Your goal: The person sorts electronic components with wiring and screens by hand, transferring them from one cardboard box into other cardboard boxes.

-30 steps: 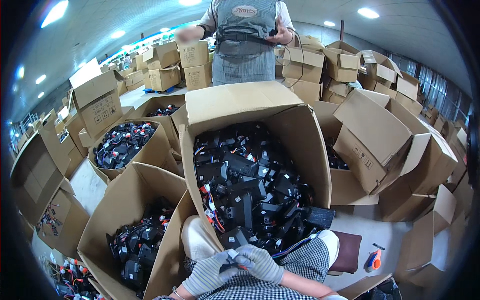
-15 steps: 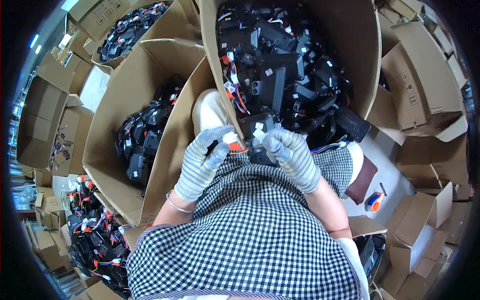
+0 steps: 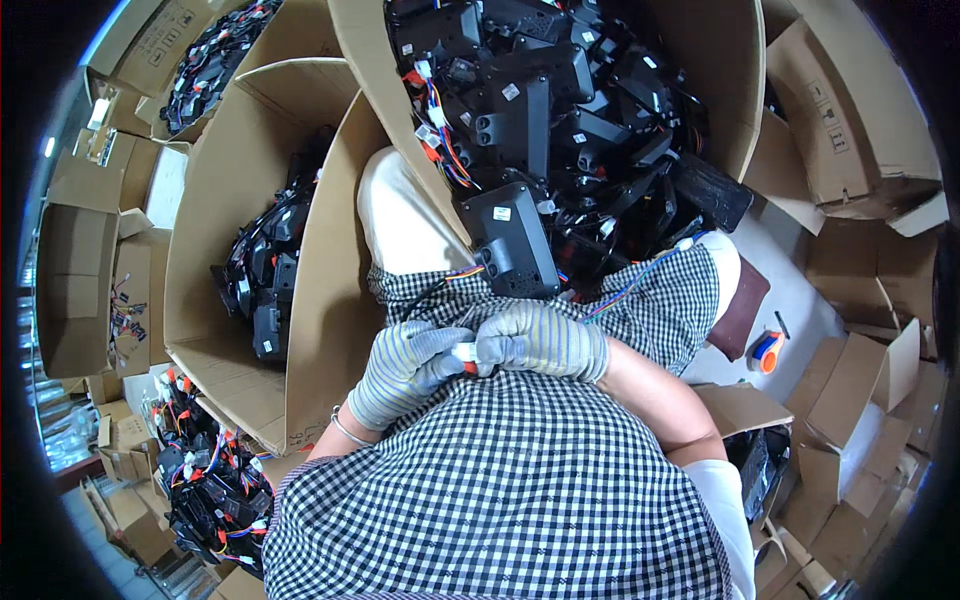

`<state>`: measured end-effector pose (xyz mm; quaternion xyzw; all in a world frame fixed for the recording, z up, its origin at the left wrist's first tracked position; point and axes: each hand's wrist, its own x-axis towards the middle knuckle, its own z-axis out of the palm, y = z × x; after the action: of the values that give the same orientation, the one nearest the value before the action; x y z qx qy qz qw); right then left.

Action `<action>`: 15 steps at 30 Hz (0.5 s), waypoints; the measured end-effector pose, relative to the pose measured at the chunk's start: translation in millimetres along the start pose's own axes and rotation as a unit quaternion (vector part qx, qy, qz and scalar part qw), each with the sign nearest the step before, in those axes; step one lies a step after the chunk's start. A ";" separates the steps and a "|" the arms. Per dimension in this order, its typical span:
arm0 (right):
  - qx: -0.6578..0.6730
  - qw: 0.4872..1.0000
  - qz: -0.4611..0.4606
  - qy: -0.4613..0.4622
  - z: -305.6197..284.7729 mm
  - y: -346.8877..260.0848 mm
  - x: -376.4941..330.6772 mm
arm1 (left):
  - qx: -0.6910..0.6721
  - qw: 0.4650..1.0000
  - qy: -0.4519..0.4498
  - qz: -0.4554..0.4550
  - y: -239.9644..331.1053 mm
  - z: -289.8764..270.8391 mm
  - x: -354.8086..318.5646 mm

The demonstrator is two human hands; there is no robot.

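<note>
My left hand, in a grey striped knit glove, is closed in a pinch at a small white wire connector. From the other side my right hand, gloved alike, is closed on the same connector, its fingers curled. A bit of red shows beneath the white part; my fingers hide the rest. Just beyond my hands, a black plastic unit with a white label leans at the big carton's edge over my lap. Thin coloured wires run from its left side.
A large carton full of black units stands ahead. Left of it is another carton of units. More wired units are heaped at lower left. Open cartons line the right. An orange tape roll lies on the floor.
My hands have come together and down toward my body. The white pieces, held apart before, now meet between my fingers. The black unit shows more fully.
</note>
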<state>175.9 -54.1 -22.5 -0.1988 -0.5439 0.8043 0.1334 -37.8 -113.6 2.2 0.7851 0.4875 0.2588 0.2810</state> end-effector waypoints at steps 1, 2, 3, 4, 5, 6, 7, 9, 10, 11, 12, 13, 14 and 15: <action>-0.046 0.999 -0.013 0.004 -0.4 -1.9 1.5 | -0.007 1.000 0.001 -0.009 0.9 0.7 -0.1; -0.041 0.999 -0.012 0.007 -0.8 -0.2 1.5 | -0.010 1.000 -0.004 -0.011 0.9 1.1 -0.6; -0.050 0.999 -0.019 0.008 -2.6 -0.5 1.5 | -0.004 1.000 -0.015 -0.020 0.9 0.1 0.9; -0.060 0.998 -0.027 0.010 -4.7 -0.9 1.3 | 0.002 0.999 -0.026 -0.029 1.5 -1.0 3.7; -0.035 0.999 0.020 0.001 -7.8 -0.2 0.7 | -0.027 0.999 -0.036 -0.016 1.7 -2.8 9.3; -0.036 0.999 0.019 0.002 -8.4 0.6 0.8 | -0.027 0.999 -0.036 -0.014 -6.2 -5.4 14.5; -0.122 0.992 -0.018 -0.007 -6.8 2.6 1.4 | -0.074 0.996 -0.045 0.026 -19.4 -10.1 19.8; -0.228 0.961 -0.155 -0.015 -7.2 3.1 3.5 | -0.074 0.997 -0.008 0.017 -23.7 -15.8 43.9; -0.228 0.961 -0.154 -0.013 -6.4 -0.2 2.5 | 0.124 0.988 0.021 0.086 -27.2 -15.7 60.5; -0.240 0.960 -0.143 -0.019 -5.7 -6.1 0.8 | 0.210 0.971 -0.005 0.117 -30.0 -10.2 78.1; -0.253 0.959 -0.130 -0.019 -7.2 -8.9 -1.6 | 0.291 0.944 -0.032 0.151 -32.6 0.2 95.1; -0.252 0.963 -0.089 -0.028 -5.5 -8.8 0.3 | 0.312 0.931 -0.068 0.180 -40.1 10.0 101.2; -0.254 0.962 -0.094 -0.032 -3.9 -6.0 1.8 | 0.332 0.915 -0.103 0.207 -49.3 19.4 103.3; -0.262 0.960 -0.097 -0.020 -3.3 -4.6 1.1 | 0.326 0.915 -0.102 0.213 -51.1 22.8 107.2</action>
<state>176.4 -49.2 -19.5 -0.1567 -0.7546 0.6208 0.1435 -12.0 -1.6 -35.3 0.9406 0.3345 0.0573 -0.0044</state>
